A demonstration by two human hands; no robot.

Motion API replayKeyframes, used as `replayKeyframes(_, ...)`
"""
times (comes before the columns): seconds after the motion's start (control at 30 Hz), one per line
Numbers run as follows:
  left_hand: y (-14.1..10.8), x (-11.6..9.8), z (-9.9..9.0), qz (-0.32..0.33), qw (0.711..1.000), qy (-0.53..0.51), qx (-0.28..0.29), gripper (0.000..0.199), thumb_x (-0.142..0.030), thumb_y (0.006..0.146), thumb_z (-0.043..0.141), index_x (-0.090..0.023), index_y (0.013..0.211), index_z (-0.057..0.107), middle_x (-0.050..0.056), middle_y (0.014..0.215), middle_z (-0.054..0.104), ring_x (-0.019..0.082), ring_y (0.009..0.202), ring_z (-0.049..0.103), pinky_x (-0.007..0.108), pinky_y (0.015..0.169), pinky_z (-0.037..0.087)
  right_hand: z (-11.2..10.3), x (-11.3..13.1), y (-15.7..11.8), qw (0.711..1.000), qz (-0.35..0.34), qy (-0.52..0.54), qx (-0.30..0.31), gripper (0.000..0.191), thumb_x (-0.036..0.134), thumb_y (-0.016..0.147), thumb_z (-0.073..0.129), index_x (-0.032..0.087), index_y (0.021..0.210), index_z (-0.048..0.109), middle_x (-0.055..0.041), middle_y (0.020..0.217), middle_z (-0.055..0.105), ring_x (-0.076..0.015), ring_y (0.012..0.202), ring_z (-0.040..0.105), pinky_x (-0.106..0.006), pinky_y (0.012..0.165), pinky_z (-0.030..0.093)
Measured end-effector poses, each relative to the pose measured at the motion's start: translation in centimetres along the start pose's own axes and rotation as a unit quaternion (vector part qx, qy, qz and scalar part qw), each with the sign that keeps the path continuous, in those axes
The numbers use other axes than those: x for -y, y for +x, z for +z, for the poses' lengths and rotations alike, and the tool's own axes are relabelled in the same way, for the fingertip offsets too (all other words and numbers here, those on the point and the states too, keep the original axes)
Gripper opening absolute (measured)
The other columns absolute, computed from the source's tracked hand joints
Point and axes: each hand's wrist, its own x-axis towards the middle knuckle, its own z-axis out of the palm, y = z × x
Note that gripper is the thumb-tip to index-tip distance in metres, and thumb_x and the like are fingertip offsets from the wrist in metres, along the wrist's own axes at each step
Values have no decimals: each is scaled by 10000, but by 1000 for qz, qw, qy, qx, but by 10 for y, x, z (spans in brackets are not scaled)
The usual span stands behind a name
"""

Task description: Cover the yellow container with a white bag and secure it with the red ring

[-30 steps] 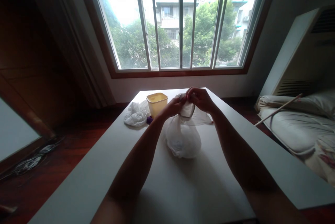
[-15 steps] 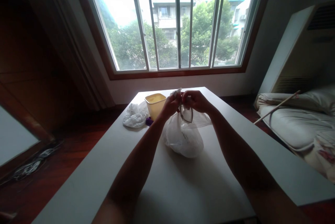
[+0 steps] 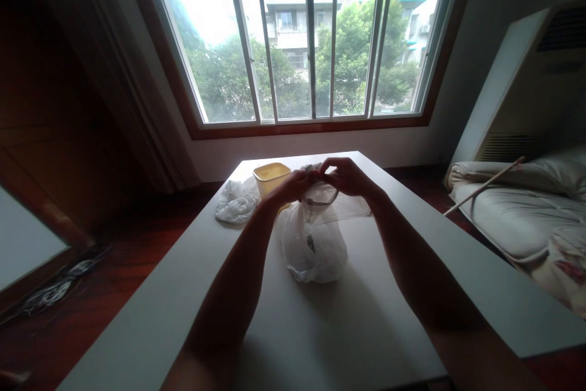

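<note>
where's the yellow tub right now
In the head view, the yellow tub stands near the far end of the white table, left of centre, between the crumpled white bag and the left hand.

Free to pass on the near side of the filled plastic bag, over bare tabletop, but flanked by the left forearm and right forearm. Blocked at the bag's top by the left hand and right hand. Obstructed to the bag's far left by a yellow container and a crumpled white bag. Open to the bag's right, past the right forearm.
</note>
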Motion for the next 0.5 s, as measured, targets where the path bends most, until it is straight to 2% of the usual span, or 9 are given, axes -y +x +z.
replayKeyframes(0.13, -8, 0, -13, -8, 998, 34, 52, 420, -558, 893, 549, -154, 809, 623, 2, 618, 522, 102, 512, 444, 231, 470, 340, -9, 3, -3, 998, 8, -31, 56, 417, 432, 661, 843, 167, 949, 698, -69, 932, 711, -191, 811, 637, -279, 665, 495)
replayKeyframes(0.2, -9, 1, -18, -5, 997, 41, 60, 401, -548, 882, 577, -159, 795, 618, 11, 642, 529, 108, 531, 457, 237, 480, 354, -13, 2, -5, 989, 44, -65, 122, 355, 420, 669, 836, 155, 864, 703, -37, 816, 692, -172, 730, 611, -270, 631, 462)
replayKeyframes(0.3, -9, 4, -21, -1, 997, 35, 76, 400, -547, 869, 601, -163, 761, 619, 25, 655, 536, 121, 546, 472, 253, 488, 366, -19, 0, -7, 968, 101, -79, 215, 292, 413, 773, 744, 139, 705, 670, -9, 631, 624, -145, 614, 561, -268, 594, 423)
replayKeyframes(0.4, -5, 6, -20, 23, 998, -20, 60, 397, -546, 853, 620, -167, 735, 609, 12, 631, 521, 121, 550, 467, 262, 515, 380, -23, 2, -9, 972, 89, -16, 216, 330, 447, 835, 687, 137, 727, 659, -17, 630, 622, -141, 606, 553, -272, 612, 432)
replayKeyframes(0.5, -1, 5, -16, 45, 996, -75, 10, 423, -576, 849, 607, -167, 744, 588, -14, 622, 493, 105, 550, 436, 256, 539, 373, -25, 6, -11, 981, 62, 38, 181, 403, 529, 844, 677, 143, 736, 637, 10, 594, 549, -112, 563, 481, -252, 566, 389)
